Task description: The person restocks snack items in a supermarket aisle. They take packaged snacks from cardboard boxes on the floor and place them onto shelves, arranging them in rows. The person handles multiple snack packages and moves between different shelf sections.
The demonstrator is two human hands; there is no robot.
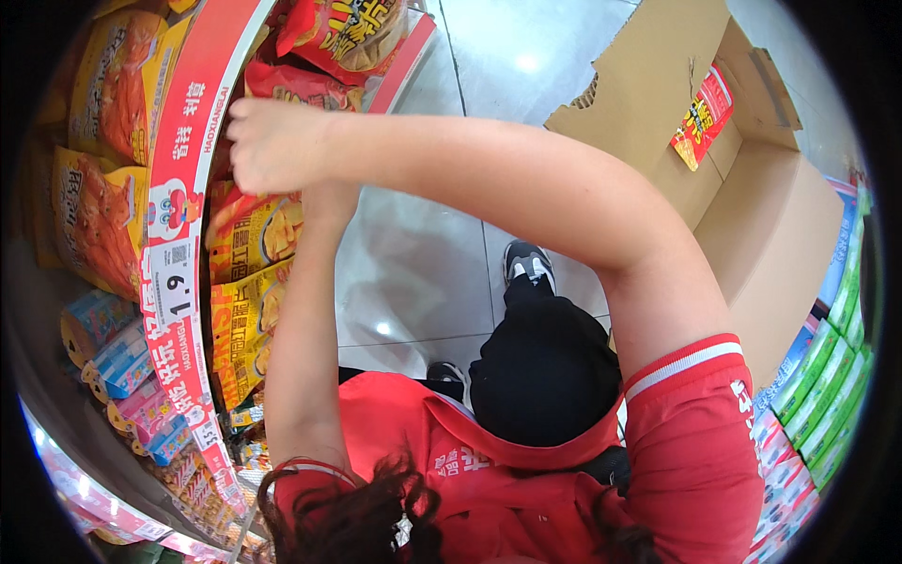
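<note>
My right arm reaches across to the left, and my right hand (pixel 274 146) is over the lower shelf, just beside the red price strip (pixel 178 202). Its fingers are curled in; whatever they may hold is hidden. My left forearm (pixel 305 357) comes up from below and passes beneath the right wrist, which covers the left hand's fingers. Around the hands lie red snack bags (pixel 348 36), with another red bag (pixel 305 85) partly behind the right hand. Nearer to me, yellow snack bags (pixel 246 324) stand in a row on the same shelf.
An open cardboard box (pixel 770 226) stands on the right, with one red-and-yellow packet (pixel 705 117) inside. Orange-yellow bags (pixel 108 85) fill the upper shelf at left. Stacked green packs (pixel 822 390) are at the far right. My bent knee (pixel 545 376) is over the tiled floor (pixel 413 273).
</note>
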